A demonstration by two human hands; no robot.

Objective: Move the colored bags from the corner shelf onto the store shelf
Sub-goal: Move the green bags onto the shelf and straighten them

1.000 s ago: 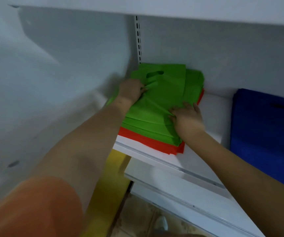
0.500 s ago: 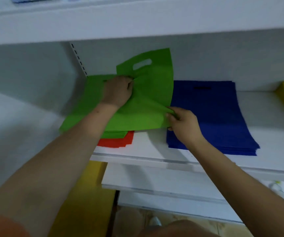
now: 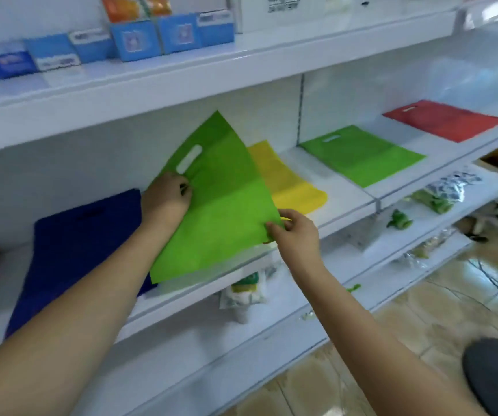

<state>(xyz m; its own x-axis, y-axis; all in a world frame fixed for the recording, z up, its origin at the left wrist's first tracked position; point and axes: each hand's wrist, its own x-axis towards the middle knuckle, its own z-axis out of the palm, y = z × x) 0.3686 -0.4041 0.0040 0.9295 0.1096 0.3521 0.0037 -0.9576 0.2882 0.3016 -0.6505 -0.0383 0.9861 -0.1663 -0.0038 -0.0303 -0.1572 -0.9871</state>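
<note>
Green bag (image 3: 217, 205) is hanging tilted above the shelf (image 3: 346, 205), just left of the yellow bag (image 3: 289, 181); we are pinching it, left hand (image 3: 166, 199) near its handle, right hand (image 3: 294, 232) at its lower corner.

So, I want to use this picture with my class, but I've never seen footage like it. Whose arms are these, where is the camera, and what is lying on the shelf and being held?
There is no machine here. The camera sits on a person's head, looking forward and down, so the two bare arms are the wearer's own.

The left hand grips a green bag near its cut-out handle, and the right hand pinches its lower corner. The bag is lifted and tilted above the white shelf.

Flat on that shelf lie a blue bag, a yellow bag, a second green bag and a red bag. Blue boxes stand on the shelf above.
</note>
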